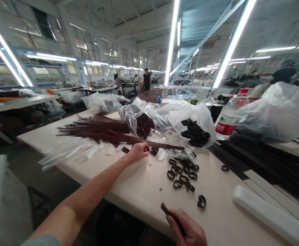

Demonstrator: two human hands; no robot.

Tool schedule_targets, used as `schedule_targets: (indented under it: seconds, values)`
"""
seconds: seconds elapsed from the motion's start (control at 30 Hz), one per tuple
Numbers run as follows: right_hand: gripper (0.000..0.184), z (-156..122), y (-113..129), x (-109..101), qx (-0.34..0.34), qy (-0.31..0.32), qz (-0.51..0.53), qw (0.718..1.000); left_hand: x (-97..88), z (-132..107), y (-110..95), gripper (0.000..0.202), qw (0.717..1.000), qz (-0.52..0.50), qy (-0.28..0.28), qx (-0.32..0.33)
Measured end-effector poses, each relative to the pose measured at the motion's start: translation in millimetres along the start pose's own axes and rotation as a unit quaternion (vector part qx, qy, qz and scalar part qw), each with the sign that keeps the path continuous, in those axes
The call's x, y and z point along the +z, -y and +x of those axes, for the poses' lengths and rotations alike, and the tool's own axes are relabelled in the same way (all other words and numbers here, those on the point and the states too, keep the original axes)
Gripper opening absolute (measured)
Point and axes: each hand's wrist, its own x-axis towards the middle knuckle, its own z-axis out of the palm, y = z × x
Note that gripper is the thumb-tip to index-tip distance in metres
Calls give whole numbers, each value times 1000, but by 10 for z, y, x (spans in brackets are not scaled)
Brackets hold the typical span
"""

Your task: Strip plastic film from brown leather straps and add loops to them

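My left hand [138, 152] is stretched across the table, its fingers curled together beside a small heap of dark brown pieces [154, 150]. Whatever it may be pinching is hidden. Close to the near edge, my right hand [187, 228] is closed around a dark brown strip [168, 209], with one end poking out past the thumb. Several black loops [184, 179] lie loose between the two hands. Long brown strips [98, 128] are bundled beyond my left hand, some reaching over the small heap.
Open plastic bags hold brown pieces [144, 125] and black pieces [195, 132] at the back. A red-capped bottle [226, 118] stands right of them. A white bar-shaped object [270, 213] and black strips [275, 160] lie at right. People stand and sit far off.
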Motion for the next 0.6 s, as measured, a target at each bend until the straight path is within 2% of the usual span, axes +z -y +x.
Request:
schedule_targets:
  seconds: [0.13,0.23,0.3,0.43,0.6]
  values:
    - [18,95,183,-66,24,27,-13,999,-125,-774,-47,16,992,-124,12,-33]
    - [17,176,362,-41,32,47,-19,998,-218,-1421,-177,18,956,-280,22,-88]
    - [16,228,481,27,22,70,-8,997,-280,-1756,-282,20,933,-340,27,-119]
    - [15,295,691,216,-15,106,21,994,-361,-2151,-409,35,916,-378,24,-132]
    - [17,259,826,374,-64,149,-23,986,-420,-2347,-422,49,910,-396,13,-125]
